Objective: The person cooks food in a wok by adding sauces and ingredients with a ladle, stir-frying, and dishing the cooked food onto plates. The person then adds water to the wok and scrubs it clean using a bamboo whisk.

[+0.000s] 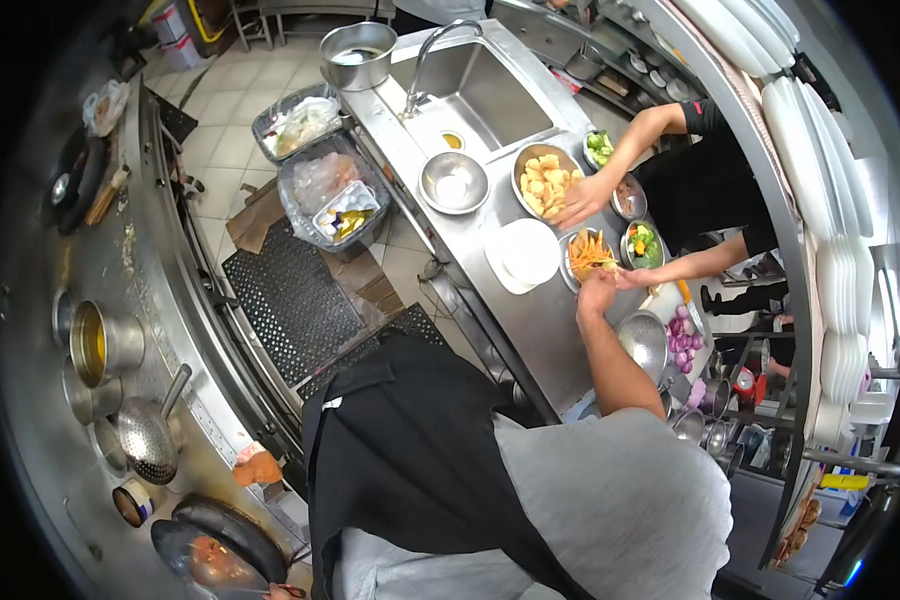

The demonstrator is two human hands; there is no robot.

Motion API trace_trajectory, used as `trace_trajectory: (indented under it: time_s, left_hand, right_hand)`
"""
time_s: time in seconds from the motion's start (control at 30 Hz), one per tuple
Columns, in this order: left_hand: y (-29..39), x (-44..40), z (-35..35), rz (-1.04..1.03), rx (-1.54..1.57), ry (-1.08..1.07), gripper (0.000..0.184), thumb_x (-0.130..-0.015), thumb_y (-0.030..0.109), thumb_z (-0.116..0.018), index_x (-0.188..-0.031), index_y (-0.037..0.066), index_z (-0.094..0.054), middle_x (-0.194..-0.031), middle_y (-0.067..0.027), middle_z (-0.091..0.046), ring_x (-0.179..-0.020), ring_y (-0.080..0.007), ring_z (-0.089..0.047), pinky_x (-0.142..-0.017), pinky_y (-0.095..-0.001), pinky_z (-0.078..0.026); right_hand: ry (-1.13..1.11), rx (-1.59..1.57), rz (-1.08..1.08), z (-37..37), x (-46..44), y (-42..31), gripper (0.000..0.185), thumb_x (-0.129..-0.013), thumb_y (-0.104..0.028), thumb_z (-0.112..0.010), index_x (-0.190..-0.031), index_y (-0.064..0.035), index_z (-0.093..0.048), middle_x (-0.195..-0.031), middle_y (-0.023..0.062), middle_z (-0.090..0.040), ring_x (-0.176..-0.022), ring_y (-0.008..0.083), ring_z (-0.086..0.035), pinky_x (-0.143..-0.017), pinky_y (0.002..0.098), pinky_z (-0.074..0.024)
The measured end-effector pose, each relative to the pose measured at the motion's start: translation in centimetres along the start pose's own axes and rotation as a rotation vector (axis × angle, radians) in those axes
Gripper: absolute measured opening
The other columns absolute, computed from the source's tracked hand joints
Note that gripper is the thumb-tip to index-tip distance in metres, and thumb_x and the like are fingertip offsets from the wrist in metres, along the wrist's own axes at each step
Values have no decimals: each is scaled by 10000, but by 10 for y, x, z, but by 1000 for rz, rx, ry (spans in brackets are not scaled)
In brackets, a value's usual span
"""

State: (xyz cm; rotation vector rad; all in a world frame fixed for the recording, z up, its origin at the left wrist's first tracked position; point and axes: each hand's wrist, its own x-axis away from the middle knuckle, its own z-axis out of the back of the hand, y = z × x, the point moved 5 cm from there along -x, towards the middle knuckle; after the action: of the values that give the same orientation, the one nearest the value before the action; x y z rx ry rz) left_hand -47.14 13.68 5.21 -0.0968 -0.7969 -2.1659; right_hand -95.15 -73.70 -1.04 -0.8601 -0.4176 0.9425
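My right hand (597,290) reaches to the near edge of a metal bowl of orange strips (588,250). Its fingers are closed there, and what they pinch is too small to name. A co-worker's hand (634,279) almost meets mine; their other hand (582,200) is at a bowl of pale yellow chunks (544,184). A bowl of green and yellow pieces (644,243) sits just beyond. At the bottom left, my left hand (286,592) shows only partly, closed beside a wok (210,555) with reddish food; what it grips is unclear.
White plates (526,252) are stacked on the steel counter near an empty metal bowl (454,182) and the sink (490,100). A perforated strainer (642,345) and purple onions (683,340) lie right. Bins (332,195) stand mid-floor; pots (105,343) and a ladle strainer (150,438) are left.
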Motion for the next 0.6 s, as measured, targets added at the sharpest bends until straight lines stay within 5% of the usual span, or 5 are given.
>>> trace_trajectory:
  time_s: [0.33, 0.6]
  left_hand:
    - [32, 22, -30, -41, -22, -6, 212, -1016, 215, -498, -1147, 159, -341, -547, -56, -427, -392, -187, -417, -367, -361, -336]
    - [48, 24, -38, -80, -28, -13, 168, -1010, 249, -521, -968, 152, -390, -519, -40, -407, -381, -177, -406, -353, -349, -324]
  right_hand:
    - [35, 392, 357, 0, -114, -96, 243, -899, -241, -595, -984, -37, -696, -929, 186, -726, -886, 355, -698, -804, 448, -532]
    - [-853, 988, 322, -20, -184, -42, 278, -796, -234, -679, -1030, -105, -757, -1027, 144, -747, -977, 311, -711, -885, 407, -546]
